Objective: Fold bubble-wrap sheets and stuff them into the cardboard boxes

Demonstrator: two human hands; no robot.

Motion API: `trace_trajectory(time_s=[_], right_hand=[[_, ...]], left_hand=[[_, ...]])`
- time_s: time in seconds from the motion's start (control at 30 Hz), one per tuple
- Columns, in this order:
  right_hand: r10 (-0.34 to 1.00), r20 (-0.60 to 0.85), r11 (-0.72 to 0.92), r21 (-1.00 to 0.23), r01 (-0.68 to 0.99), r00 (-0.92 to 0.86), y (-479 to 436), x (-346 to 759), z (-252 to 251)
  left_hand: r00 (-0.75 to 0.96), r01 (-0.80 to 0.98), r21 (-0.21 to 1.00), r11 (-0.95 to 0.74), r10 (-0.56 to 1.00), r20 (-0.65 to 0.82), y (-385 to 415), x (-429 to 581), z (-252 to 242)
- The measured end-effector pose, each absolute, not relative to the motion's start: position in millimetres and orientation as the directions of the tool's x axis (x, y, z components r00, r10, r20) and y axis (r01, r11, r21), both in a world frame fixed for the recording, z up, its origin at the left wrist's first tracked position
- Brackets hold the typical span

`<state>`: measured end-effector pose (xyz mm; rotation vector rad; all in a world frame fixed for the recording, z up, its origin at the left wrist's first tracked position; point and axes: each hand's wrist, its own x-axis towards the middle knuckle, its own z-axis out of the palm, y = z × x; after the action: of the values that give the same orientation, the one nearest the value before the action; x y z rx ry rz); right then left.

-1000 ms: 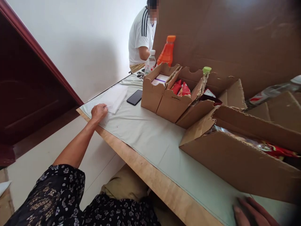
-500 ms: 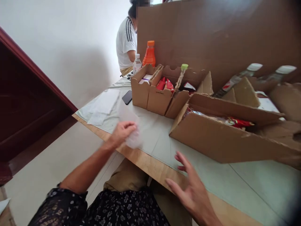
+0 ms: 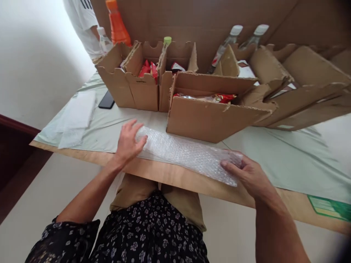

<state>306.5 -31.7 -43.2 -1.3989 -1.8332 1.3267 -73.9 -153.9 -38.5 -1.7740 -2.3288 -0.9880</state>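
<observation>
A long strip of bubble wrap (image 3: 181, 151) stretches between my two hands along the table's front edge. My right hand (image 3: 251, 173) grips its right end, thumb on top and fingers underneath. At the other end, my left hand (image 3: 128, 142) touches the wrap with fingers spread and thumb apart, not closed on it. Behind the strip stands a long open cardboard box (image 3: 208, 122) holding shiny red packets (image 3: 226, 98).
Several cardboard bins (image 3: 144, 93) line the back of the table, with bottles behind them. Thin white sheets (image 3: 79, 109) and a phone (image 3: 106, 100) lie on the left. A person in a white shirt (image 3: 85, 29) is behind, at upper left. A tall cardboard panel (image 3: 175, 18) stands at the back.
My left hand held a translucent sheet alone; the bubble wrap is now stretched lengthwise. My right hand, empty before, has closed on its right end. The view has turned right and down.
</observation>
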Motion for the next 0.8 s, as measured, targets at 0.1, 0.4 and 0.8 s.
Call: trace_trajectory(time_s=[0.1, 0.4, 0.8], right_hand=[[0.956, -0.141, 0.015, -0.853, 0.522, -0.258, -29.4, 323.7, -47.8], [0.982, -0.003, 0.143, -0.627, 0.765, -0.186, -35.8, 320.1, -61.1], [0.766, 0.256, 0.643, -0.291, 0.709, -0.590, -87.3, 299.5, -65.2]], left_hand=[[-0.387, 0.887, 0.349, 0.302, 0.898, 0.208, -129.4, -84.7, -51.4], [-0.429, 0.863, 0.315, 0.395, 0.902, 0.046, -142.4, -60.4, -40.2], [-0.428, 0.856, 0.311, 0.412, 0.904, -0.019, -154.4, -72.6, -48.1]])
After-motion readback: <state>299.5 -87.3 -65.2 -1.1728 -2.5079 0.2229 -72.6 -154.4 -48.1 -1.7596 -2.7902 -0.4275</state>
